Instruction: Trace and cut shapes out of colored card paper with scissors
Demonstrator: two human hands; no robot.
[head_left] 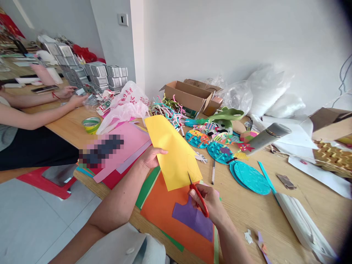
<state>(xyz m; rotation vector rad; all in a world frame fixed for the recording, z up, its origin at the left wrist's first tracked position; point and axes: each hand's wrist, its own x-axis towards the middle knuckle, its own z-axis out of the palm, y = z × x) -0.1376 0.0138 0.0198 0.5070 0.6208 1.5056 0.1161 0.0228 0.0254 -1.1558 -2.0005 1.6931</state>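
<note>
Yellow paper (173,150) is pinched at its left edge by my left hand (150,157), thumb on top. Faint drawn outlines show near its lower right corner. My right hand (207,201) is closed round the handles of red-handled scissors (199,198). The scissor blades are at the paper's lower right edge, beside the outline; whether they are cutting into it I cannot tell. Under my hands lie an orange sheet (156,205) and a purple cut piece (195,222), with green sheets partly hidden beneath.
Right of the paper are a pen (213,172), turquoise ovals (251,178), a thermos (268,137) and a white pencil case (305,222). Pink sheets (132,135) and a tape roll (91,125) lie left. A cardboard box (189,95) stands behind. A co-worker's hands (73,96) handle something small at left.
</note>
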